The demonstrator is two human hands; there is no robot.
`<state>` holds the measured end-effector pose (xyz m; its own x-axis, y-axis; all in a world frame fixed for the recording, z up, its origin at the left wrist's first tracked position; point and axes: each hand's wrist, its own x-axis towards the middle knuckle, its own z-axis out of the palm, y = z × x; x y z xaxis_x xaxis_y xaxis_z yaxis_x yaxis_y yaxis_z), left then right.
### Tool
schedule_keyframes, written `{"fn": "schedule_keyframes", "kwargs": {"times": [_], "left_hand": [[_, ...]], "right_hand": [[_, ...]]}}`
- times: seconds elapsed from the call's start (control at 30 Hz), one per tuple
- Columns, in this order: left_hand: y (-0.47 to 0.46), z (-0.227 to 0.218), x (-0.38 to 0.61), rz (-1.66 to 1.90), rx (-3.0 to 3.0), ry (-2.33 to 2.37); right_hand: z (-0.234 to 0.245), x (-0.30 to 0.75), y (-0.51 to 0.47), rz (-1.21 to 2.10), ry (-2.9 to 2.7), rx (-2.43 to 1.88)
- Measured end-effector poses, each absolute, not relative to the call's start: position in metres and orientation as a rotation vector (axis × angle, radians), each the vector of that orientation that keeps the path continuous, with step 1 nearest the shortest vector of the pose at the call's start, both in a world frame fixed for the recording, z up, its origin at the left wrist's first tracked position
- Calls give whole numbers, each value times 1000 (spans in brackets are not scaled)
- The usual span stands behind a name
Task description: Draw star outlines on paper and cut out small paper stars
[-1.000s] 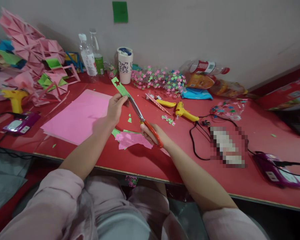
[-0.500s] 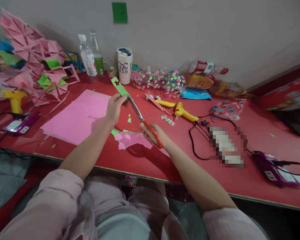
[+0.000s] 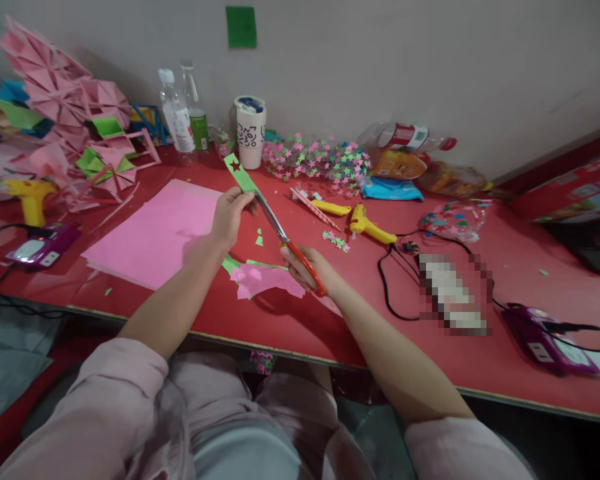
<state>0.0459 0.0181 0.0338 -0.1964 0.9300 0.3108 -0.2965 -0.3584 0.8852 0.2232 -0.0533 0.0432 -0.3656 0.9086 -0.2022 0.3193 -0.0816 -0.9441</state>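
My left hand (image 3: 231,217) pinches a strip of green paper (image 3: 240,177) that has a star-shaped hole near its far end. In my right hand (image 3: 303,267) are scissors (image 3: 306,263) with orange-red handles, their blades pointing up and left to the edge of the strip by my left fingertips. The blades look nearly closed. Below the scissors lie pink paper scraps (image 3: 267,280) over green ones. Small green offcuts (image 3: 259,237) rest between my hands, and a small pile of paper stars (image 3: 336,241) is to the right.
Pink sheets (image 3: 155,230) lie at left on the red table (image 3: 290,327). Behind stand two bottles (image 3: 177,120), a tumbler (image 3: 250,137) and star-filled clear plastic (image 3: 315,157). A yellow cutter (image 3: 331,208), a yellow glue gun (image 3: 373,227) and black cables (image 3: 386,287) are at right.
The view has shifted very slightly. Both hands, the green strip and the scissors stay almost in place.
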Motion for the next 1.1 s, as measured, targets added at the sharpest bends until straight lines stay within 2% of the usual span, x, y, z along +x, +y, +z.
{"fn": "schedule_keyframes", "kwargs": {"times": [0.47, 1.1], "left_hand": [[19, 34, 46, 1709, 1127, 882], [19, 30, 48, 1752, 1107, 875]], "right_hand": [[42, 225, -51, 1426, -1708, -1343], [41, 228, -52, 1658, -1611, -1180]]}}
